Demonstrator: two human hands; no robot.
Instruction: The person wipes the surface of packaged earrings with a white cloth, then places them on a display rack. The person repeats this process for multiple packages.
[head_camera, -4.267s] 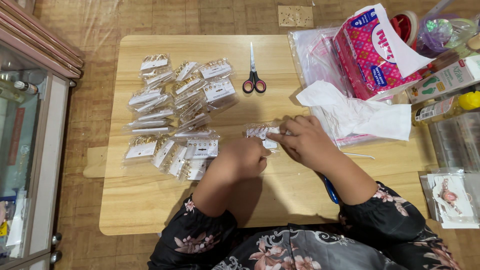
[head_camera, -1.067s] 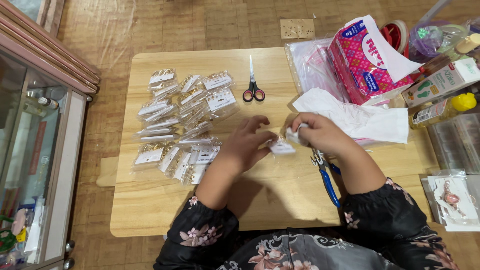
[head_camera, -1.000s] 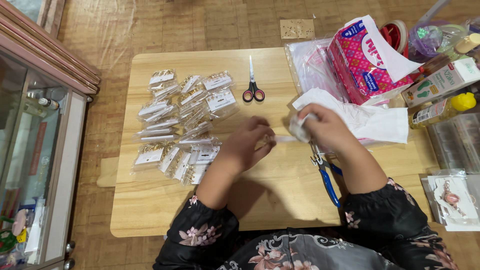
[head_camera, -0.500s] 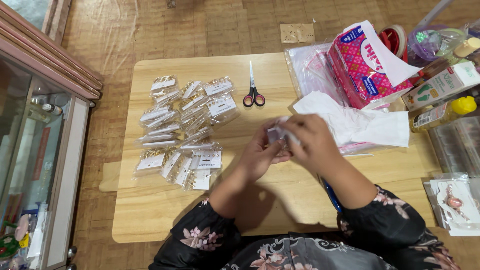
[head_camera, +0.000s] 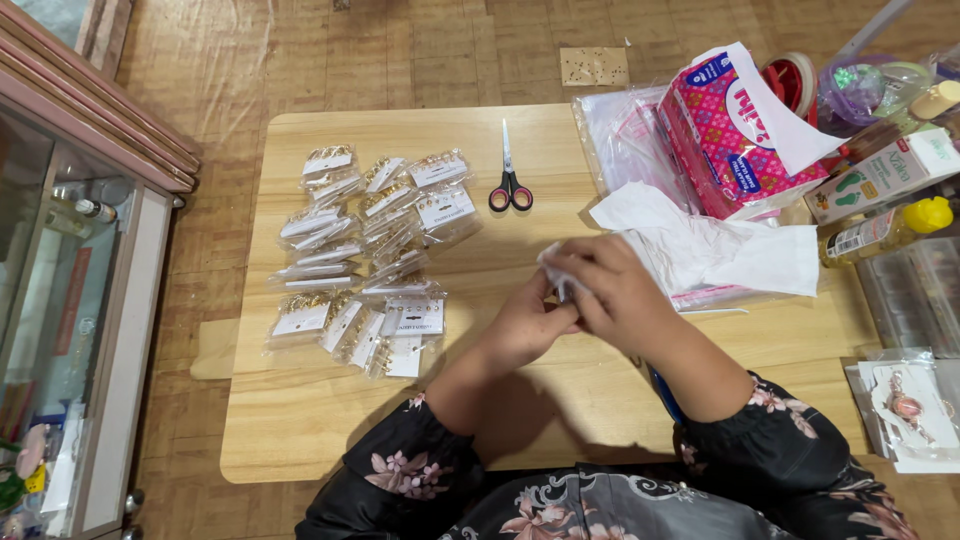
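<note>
Both of my hands meet over the middle of the wooden table (head_camera: 300, 420), and between them I hold a small clear packet (head_camera: 556, 268) with something white inside. My left hand (head_camera: 528, 322) curls in from below with its fingers closed against the packet's lower edge, while my right hand (head_camera: 615, 295) wraps over it from the other side, fingers bent and pinching its top; how much of the packet lies under my palms I cannot tell. Just beyond my right hand lies a crumpled white tissue (head_camera: 720, 245), spread over a stack of clear plastic bags (head_camera: 625, 140). A pink tissue pack (head_camera: 735, 130) rests on that stack, with a white sheet sticking out of its top. Farther up the table, well apart from my hands, lie scissors (head_camera: 509, 180) with red and black handles, blades pointing away from me. To my left, dozens of small clear packets with white cards (head_camera: 370, 250) sit in loose rows. Something blue (head_camera: 665, 392) peeks out from under my right forearm.
</note>
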